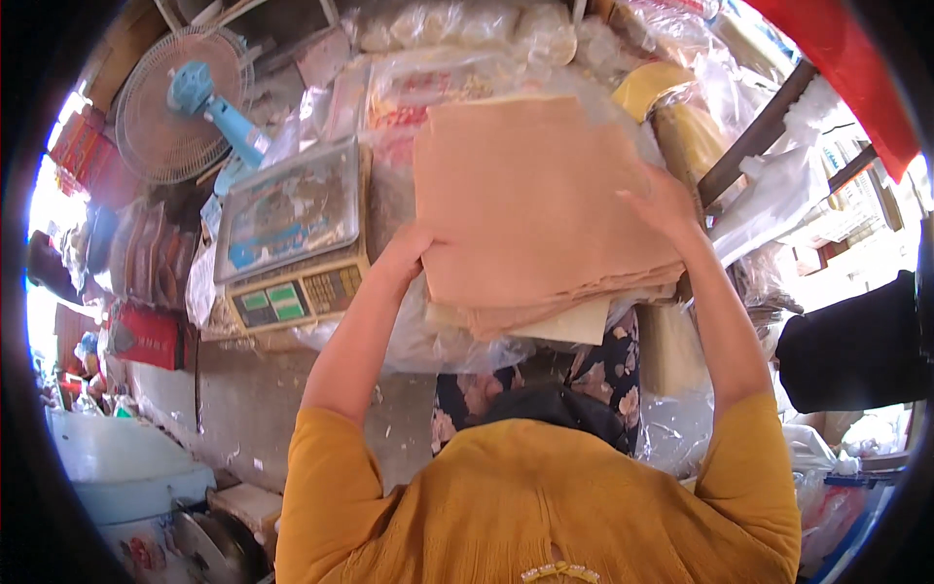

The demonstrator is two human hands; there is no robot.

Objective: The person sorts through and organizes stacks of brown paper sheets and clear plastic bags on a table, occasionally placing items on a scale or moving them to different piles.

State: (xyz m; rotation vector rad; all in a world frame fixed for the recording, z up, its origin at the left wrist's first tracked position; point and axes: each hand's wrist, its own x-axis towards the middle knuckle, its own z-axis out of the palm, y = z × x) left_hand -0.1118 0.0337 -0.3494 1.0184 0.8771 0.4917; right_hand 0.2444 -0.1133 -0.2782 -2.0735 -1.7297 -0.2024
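A stack of thin pinkish-brown sheets [525, 197], paper-like and ragged along the near edge, lies before me. My left hand [411, 250] grips its left edge, thumb on top and the other fingers hidden below. On the right edge is my right hand [662, 203], its thumb over the top sheet and its other fingers mostly out of sight. A paler sheet [584, 321] sticks out beneath the near side. Clear plastic wrapping [452, 350] spreads under and around the stack.
A weighing scale [292, 219] with a worn metal pan stands left of the stack. Behind it is a blue electric fan [193, 91]. Plastic-wrapped bundles [445, 29] line the back. A dark bar [759, 131] slants at the right. A pale blue tub [131, 460] stands lower left.
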